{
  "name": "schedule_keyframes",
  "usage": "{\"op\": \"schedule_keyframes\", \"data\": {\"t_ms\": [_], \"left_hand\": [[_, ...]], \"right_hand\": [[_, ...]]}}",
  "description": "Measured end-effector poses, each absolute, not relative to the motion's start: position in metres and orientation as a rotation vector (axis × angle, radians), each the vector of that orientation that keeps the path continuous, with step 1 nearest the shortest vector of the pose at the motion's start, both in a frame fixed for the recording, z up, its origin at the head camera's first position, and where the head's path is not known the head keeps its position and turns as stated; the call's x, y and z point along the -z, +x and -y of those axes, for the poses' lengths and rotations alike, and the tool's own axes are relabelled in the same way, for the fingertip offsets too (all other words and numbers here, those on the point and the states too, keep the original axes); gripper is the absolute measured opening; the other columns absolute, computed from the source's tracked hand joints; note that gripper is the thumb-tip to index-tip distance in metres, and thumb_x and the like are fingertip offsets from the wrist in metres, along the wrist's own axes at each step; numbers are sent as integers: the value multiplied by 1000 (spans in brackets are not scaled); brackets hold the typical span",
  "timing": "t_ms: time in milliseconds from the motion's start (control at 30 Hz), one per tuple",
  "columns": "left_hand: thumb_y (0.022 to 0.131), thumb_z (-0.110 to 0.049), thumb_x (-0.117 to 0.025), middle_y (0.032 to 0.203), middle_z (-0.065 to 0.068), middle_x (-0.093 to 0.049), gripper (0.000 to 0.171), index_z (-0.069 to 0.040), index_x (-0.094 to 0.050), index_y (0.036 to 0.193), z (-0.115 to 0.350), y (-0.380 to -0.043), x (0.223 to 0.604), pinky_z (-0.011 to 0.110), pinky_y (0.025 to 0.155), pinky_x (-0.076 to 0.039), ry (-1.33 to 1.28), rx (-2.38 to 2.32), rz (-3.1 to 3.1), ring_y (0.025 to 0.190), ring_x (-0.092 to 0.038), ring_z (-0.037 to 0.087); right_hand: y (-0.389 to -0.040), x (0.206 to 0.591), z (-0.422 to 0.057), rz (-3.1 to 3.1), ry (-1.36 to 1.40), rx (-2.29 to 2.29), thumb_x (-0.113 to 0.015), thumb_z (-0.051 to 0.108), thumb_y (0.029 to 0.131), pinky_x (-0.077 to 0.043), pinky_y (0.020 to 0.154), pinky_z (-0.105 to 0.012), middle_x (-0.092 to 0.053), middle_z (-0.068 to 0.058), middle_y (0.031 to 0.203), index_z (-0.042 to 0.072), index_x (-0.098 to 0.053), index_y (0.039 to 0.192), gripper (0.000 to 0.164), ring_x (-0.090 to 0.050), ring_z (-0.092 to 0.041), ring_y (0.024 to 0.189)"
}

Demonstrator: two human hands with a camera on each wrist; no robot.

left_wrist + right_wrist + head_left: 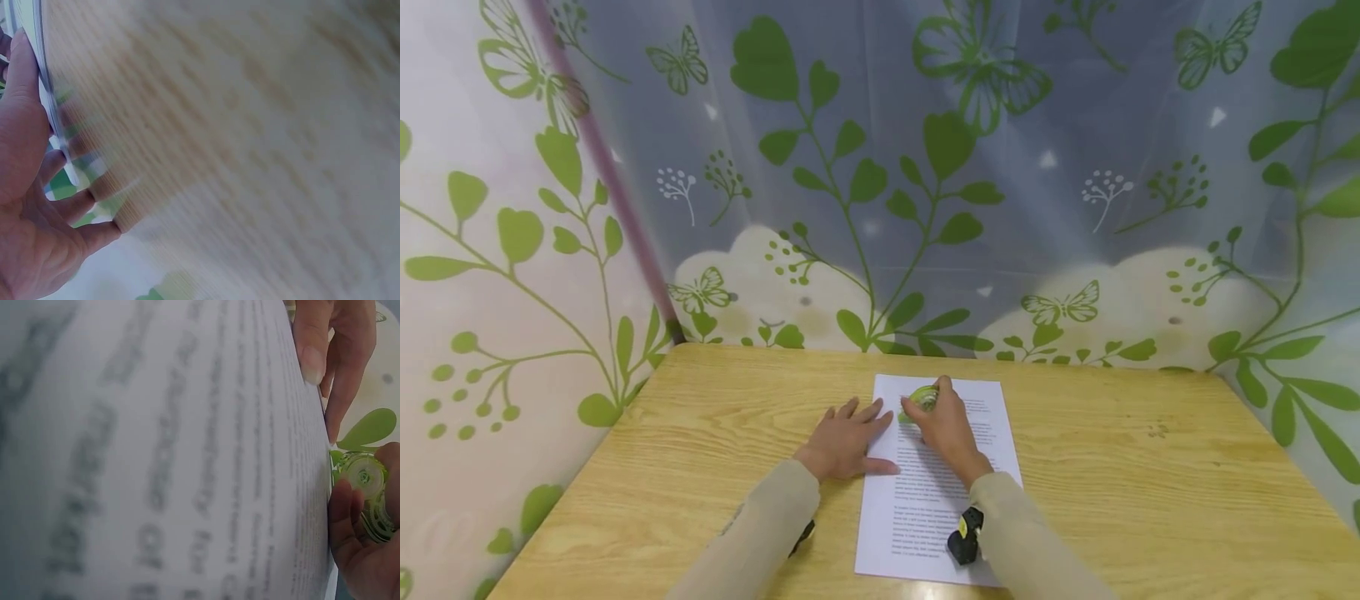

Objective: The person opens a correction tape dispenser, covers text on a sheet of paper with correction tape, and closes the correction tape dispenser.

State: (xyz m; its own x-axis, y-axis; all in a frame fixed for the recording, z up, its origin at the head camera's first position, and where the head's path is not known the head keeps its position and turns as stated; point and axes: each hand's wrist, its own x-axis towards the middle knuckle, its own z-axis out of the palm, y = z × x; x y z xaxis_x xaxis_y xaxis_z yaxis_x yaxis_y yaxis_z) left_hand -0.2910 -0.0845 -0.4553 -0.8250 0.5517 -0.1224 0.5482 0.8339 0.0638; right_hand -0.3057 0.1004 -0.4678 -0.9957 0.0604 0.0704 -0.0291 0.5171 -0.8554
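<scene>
A white printed page point(874, 533) lies lengthwise before me on the wooden table. Near the top of its text, my right hand point(951, 429) grips a green correction tape point(922, 396) between thumb and fingers. The right wrist view shows the round translucent reel of this correction tape point(364, 475); its tip is hidden. My left hand point(846, 442) rests with fingers spread across the page's left edge, the thumb on the paper. Seen in the left wrist view, the left hand point(37, 231) has straight, parted fingers beside the layered paper edge.
Bare wood of the table point(1150, 483) extends on both sides of the page. Behind it hangs a curtain point(880, 250) with green leaves and butterflies. A black wrist camera point(966, 533) on my right wrist overlaps the lower part of the page.
</scene>
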Motion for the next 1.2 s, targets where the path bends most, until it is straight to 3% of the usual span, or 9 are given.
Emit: {"op": "schedule_keyframes", "data": {"t_ms": [433,1200], "left_hand": [[83,-74,-44,155,5,-25,87,-21,-33,150,83,-293,456,61,102,-27,878,-8,-2880,138,-24,41],[83,-72,-47,154,6,-28,86,-19,-35,149,83,-288,454,60,102,-29,869,-21,-2889,137,-26,42]], "right_hand": [[-307,465,-107,2645,-44,-1544,-71,32,87,-48,45,-29,-58,-12,86,5,-41,107,45,-55,-17,47],[-303,468,-115,2640,-10,-1515,-71,30,87,-49,46,-29,-57,-11,84,5,-41,107,44,-55,-18,51]]}}
